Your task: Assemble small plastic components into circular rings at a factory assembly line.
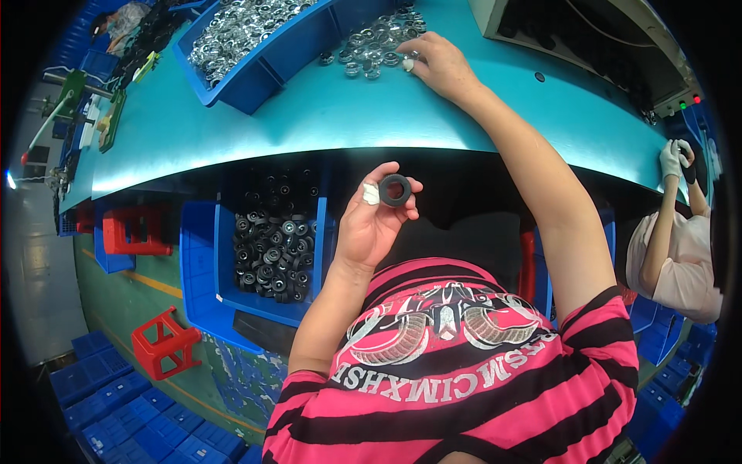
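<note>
My left hand (371, 224) is raised in front of the table's near edge, its fingers closed around a thick black ring (383, 193) with an open centre. White tape wraps a finger of this hand. Over the teal table my right hand (447, 71) reaches to the right side of a loose pile of clear, shiny round wheel-like pieces (372, 52). Its thumb, also wrapped in white, and its forefinger curl toward each other at the pile; what lies between them is too small to make out.
A blue bin (259, 97) of similar clear pieces stands left of the pile. Below the table edge, another blue bin (202, 267) holds black-rimmed wheels (270, 259). Red stools (164, 344) stand on the floor. A gloved co-worker (680, 247) sits at right, near a machine (572, 46).
</note>
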`<state>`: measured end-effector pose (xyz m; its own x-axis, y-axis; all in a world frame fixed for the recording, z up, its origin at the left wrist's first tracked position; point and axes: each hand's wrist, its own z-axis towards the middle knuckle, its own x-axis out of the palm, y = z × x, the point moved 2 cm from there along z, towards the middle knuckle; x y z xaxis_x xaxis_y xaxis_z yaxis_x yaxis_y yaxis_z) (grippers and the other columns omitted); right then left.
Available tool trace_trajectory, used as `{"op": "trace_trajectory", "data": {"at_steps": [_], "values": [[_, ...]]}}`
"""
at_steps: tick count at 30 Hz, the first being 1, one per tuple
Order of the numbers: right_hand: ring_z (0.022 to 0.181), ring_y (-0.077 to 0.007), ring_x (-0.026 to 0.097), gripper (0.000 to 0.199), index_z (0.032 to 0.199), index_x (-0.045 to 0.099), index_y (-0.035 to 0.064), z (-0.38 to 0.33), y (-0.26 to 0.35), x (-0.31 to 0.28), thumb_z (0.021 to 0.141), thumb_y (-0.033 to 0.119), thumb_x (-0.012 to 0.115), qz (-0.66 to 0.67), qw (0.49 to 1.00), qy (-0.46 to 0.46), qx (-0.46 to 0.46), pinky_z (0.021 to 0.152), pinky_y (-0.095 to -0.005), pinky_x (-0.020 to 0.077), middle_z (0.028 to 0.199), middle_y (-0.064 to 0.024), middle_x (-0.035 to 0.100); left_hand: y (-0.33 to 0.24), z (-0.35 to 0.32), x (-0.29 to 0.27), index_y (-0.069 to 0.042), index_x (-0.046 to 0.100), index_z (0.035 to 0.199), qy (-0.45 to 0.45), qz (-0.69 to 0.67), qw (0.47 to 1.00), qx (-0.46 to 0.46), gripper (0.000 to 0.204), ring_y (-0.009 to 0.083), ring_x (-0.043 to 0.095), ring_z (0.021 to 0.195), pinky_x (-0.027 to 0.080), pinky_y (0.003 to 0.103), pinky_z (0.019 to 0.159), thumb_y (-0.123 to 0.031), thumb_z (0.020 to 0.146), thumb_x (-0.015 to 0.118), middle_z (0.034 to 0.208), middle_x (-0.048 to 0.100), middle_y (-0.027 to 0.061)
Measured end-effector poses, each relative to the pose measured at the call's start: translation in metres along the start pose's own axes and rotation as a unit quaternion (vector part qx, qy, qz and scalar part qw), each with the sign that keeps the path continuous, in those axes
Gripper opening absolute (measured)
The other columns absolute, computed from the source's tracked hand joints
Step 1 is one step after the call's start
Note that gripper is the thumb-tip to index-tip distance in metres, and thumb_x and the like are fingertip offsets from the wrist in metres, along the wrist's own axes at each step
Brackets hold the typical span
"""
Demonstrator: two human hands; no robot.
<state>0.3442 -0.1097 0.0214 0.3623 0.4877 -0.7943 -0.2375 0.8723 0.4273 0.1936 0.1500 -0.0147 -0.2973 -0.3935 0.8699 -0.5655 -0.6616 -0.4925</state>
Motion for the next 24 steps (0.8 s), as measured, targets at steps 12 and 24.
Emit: {"op": "trace_trajectory", "data": {"at_steps": [12,24], "values": [[0.08,-0.0112,0.064,0.027,0.111,0.072,0.0045,-0.12,0.09,-0.073,0.086,0.016,0.076,0.31,0.946,0.014,0.09,0.071,-0.0266,0.0513,0.099,-0.0047,0.065,0.003,-0.004,-0.002,-0.007,0.048,0.148,0.007,0.038,0.999,-0.004,0.051,0.022,0.063,0.097,0.054,0.039,0.083,-0.036,0.107,0.054,0.127,0.062,0.0232],[0.084,-0.0045,0.06,0.033,0.116,0.07,-0.0005,-0.228,0.091,-0.028,0.083,-0.005,0.072,0.533,0.803,0.014,0.265,0.076,-0.0209,0.0515,0.11,-0.0011,0.058,0.001,-0.01,0.042,-0.002,0.064,0.128,-0.074,0.678,0.701,0.206,0.057,0.014,0.063,0.09,0.054,0.027,0.079,-0.003,0.075,0.085,0.113,0.062,0.0071]]}}
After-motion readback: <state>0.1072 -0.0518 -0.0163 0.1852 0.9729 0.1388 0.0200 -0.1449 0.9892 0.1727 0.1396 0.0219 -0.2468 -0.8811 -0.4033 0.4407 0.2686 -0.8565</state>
